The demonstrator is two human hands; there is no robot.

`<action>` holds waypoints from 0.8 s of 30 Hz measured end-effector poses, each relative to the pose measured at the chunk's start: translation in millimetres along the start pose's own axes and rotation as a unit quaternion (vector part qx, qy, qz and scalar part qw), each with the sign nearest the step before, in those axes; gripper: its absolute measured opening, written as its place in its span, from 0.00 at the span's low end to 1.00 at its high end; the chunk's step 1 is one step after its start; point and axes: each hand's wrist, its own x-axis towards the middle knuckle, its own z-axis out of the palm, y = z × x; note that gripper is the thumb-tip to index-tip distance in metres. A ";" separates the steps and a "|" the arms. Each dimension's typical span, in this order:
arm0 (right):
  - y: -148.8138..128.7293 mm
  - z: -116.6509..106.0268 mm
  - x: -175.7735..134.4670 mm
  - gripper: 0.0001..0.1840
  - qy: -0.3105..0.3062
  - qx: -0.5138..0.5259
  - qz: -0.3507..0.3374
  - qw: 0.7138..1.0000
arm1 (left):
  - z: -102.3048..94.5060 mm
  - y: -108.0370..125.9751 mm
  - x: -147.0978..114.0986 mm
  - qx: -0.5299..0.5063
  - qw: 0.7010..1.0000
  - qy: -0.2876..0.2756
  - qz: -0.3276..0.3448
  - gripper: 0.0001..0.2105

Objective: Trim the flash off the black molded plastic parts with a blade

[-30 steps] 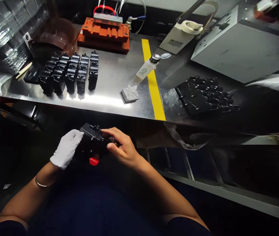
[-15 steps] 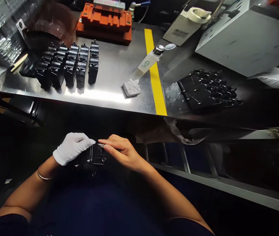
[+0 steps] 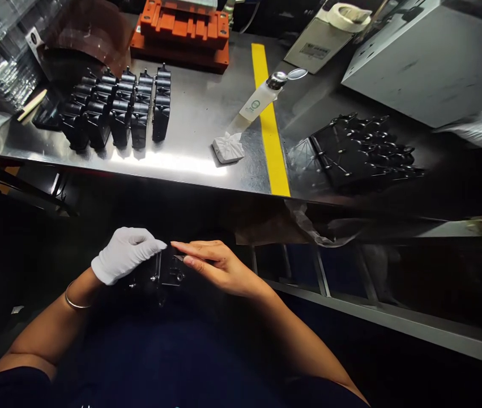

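Observation:
My left hand (image 3: 126, 255), in a white glove, pinches the upper edge of a glossy black part (image 3: 170, 279) in front of my body. The part is so dark that only shiny edges and a small ring show. My bare right hand (image 3: 221, 266) is just right of it, its thumb and fingers closed on a small thin blade (image 3: 179, 258). Only the blade's tip sticks out, pointing at the part; whether it touches cannot be made out.
On the metal bench (image 3: 190, 136) stand rows of black moulded parts (image 3: 122, 110), a folded white cloth (image 3: 227, 148), a dispenser bottle (image 3: 261, 99) and an orange fixture (image 3: 183, 34). Past the yellow tape (image 3: 271, 136) lie more black parts (image 3: 363, 147). Another person's gloved hand (image 3: 478, 129) is at right.
My right hand has tilted and shifted slightly down and right, and the blade shows less. My left hand holds the part nearly still. The bench has shifted slightly upward in view.

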 end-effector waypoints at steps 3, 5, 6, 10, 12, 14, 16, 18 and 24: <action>2.5 1.5 0.6 0.16 0.015 0.004 0.006 1.000 | 0.3 -0.9 -0.4 0.005 1.000 0.000 0.005 0.20; 3.7 2.6 1.5 0.15 0.021 0.021 0.016 0.999 | 0.8 -1.0 -0.7 0.006 1.000 -0.003 0.012 0.20; 4.0 3.2 2.0 0.15 0.024 0.033 0.025 0.999 | 1.0 -0.8 -1.0 0.006 1.000 -0.003 0.018 0.20; 2.1 6.2 2.7 0.16 0.076 0.074 0.072 0.992 | 1.8 0.3 -2.5 0.017 0.997 0.008 0.077 0.19; 0.1 8.6 2.6 0.15 0.118 0.059 0.069 0.989 | 2.0 -0.1 -3.4 0.022 0.994 0.029 0.106 0.19; -1.8 11.4 2.8 0.13 0.154 -0.004 0.032 0.988 | 2.4 -1.5 -4.1 0.020 0.991 0.052 0.124 0.19; -3.5 14.2 3.9 0.12 0.178 -0.081 -0.013 0.981 | 3.0 -3.2 -4.4 0.020 0.988 0.071 0.137 0.20; -4.8 16.3 5.5 0.11 0.183 -0.119 -0.042 0.975 | 3.7 -4.5 -4.2 0.026 0.985 0.083 0.151 0.20; -6.4 17.4 7.8 0.10 0.182 -0.127 -0.053 0.974 | 5.8 -5.5 -4.1 0.049 0.982 0.084 0.165 0.21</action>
